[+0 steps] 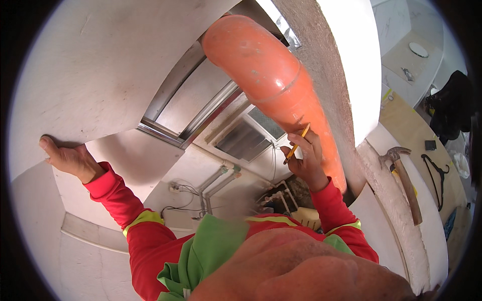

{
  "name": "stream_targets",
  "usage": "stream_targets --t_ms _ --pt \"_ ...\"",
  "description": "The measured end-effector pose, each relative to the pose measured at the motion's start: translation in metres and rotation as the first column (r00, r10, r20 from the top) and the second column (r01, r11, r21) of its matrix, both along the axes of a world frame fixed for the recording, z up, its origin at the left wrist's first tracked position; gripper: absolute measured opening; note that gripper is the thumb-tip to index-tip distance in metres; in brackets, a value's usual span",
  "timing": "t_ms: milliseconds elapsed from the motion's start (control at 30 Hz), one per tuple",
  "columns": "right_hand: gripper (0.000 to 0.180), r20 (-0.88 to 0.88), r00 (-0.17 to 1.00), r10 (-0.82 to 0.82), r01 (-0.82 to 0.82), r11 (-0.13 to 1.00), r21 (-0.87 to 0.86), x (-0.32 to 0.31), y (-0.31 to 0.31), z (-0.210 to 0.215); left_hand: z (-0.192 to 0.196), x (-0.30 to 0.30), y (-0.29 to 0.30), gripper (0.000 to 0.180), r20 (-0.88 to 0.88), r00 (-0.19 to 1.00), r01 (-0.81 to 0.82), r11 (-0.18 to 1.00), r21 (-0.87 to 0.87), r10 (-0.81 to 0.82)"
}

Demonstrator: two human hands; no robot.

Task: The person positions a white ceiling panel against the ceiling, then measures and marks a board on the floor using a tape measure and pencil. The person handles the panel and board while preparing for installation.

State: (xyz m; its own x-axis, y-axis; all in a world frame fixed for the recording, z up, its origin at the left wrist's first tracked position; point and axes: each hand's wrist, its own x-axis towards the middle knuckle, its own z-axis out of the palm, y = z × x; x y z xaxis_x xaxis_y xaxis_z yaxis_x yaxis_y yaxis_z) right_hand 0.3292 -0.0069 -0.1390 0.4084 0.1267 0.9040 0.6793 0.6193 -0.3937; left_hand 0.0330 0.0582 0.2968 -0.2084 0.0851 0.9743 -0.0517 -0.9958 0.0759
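My left hand (73,159) grips the edge of a large white panel (110,65) at the left, thumb on its face and the other fingers mostly hidden behind it. In my right hand (307,163) is a yellow pencil (297,144), pinched between the fingers and slanting up to the right. A thick orange pipe (268,75) with an elbow at its upper end runs downward just behind that hand. The hand lies against or very close to the pipe; I cannot tell which.
Shiny metal framing (160,133) borders an opening beside the pipe. A hammer (405,183) rests on the ledge at the right, near a black hanger (436,175) and a small black block (430,145). Beyond the opening are a small window (243,140), thin pipes and loose wires (186,189).
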Motion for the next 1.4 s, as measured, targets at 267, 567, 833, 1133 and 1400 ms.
stream_targets --t_ms 267,567,833,1133,1400 --pt "0.055 -0.02 1.0 -0.008 0.008 1.0 0.02 0.0 0.002 0.005 -0.001 -0.001 0.003 0.037 -0.063 0.998 0.011 1.0 0.007 -0.01" --pt "0.037 0.132 0.991 0.008 -0.031 0.983 0.179 0.03 -0.035 0.115 -0.007 0.018 0.002 0.053 -0.102 0.99 0.102 0.994 0.046 -0.097" --pt "0.046 0.127 0.987 0.094 -0.117 0.974 0.194 0.057 0.01 0.253 -0.008 0.018 0.001 0.048 -0.176 0.973 0.141 0.988 -0.064 -0.15" --pt "0.049 0.116 0.992 0.04 -0.059 0.983 0.172 0.056 0.033 0.269 0.003 0.027 -0.008 0.046 -0.175 0.977 0.114 0.991 -0.076 -0.126" --pt "0.049 0.137 0.99 -0.021 0.004 0.992 0.128 0.047 0.027 0.268 0.003 0.024 -0.006 0.043 -0.19 0.972 0.123 0.989 -0.082 -0.137"
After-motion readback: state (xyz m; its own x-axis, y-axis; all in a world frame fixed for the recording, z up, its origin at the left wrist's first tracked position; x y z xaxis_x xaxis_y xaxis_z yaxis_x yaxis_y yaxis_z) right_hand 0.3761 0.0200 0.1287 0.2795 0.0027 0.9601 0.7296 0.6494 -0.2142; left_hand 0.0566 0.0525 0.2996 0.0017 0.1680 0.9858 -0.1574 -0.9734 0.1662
